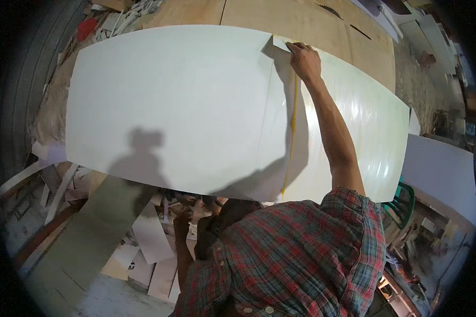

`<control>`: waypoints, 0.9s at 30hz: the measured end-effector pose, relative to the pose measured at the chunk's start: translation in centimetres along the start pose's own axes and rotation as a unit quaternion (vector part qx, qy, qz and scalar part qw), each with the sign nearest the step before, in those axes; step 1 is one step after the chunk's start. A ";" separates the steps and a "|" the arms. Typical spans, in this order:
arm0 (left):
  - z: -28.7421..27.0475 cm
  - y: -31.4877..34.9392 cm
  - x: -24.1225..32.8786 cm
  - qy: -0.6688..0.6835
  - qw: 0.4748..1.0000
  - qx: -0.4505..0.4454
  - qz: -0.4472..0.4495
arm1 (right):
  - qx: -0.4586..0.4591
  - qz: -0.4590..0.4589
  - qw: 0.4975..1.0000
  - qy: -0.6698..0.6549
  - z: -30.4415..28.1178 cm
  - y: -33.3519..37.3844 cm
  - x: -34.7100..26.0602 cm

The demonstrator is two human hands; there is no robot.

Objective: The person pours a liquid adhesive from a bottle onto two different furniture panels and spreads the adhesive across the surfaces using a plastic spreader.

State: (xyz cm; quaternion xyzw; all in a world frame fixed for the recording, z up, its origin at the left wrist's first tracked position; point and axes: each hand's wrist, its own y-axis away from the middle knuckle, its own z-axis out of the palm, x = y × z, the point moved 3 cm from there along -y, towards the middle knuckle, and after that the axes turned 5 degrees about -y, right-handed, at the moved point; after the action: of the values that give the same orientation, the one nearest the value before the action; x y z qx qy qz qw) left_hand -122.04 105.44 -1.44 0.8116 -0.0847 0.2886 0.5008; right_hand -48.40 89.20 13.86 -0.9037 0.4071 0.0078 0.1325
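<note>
A large white board (pixel 169 105) lies in front of me. My right hand (pixel 305 61) is stretched out to its far edge. The fingers are closed on a small flat white scraper-like piece (pixel 281 43), which rests against the board. A line of yellow glue-like stuff (pixel 293 124) runs from below that hand to the near edge. The board's right part (pixel 365 121) looks wet and streaky. My left hand (pixel 182 222) hangs low in shadow, just below the near edge; its fingers are too dark to read.
Beyond the board lies a bare wooden sheet (pixel 259 16) with a curved dark slot. White offcuts (pixel 152 232) litter the floor at the lower left, beside a long greyish panel (pixel 98 232). A green chair (pixel 403 203) and another pale sheet (pixel 441 166) stand at the right.
</note>
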 end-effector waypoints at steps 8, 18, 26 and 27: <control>0.7 1.3 -2.4 0.081 0.992 0.024 -0.093 | -0.060 0.008 0.998 -0.036 -4.9 13.2 -5.3; 1.2 0.9 -3.2 0.036 0.993 0.032 -0.109 | -0.084 0.216 0.966 -0.113 -3.0 -1.3 5.9; 1.9 0.8 -0.9 0.036 0.997 0.053 -0.052 | -0.083 0.109 0.989 -0.054 0.5 -5.3 2.8; 2.1 0.7 -1.1 0.074 0.996 0.050 -0.011 | -0.111 0.094 0.988 -0.061 0.2 -5.3 2.5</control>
State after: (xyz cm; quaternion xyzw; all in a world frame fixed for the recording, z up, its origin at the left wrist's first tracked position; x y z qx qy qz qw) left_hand -122.43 103.14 -2.23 0.8128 -0.0237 0.3458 0.4681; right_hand -42.81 90.81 14.58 -0.8681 0.4785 0.1201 0.0548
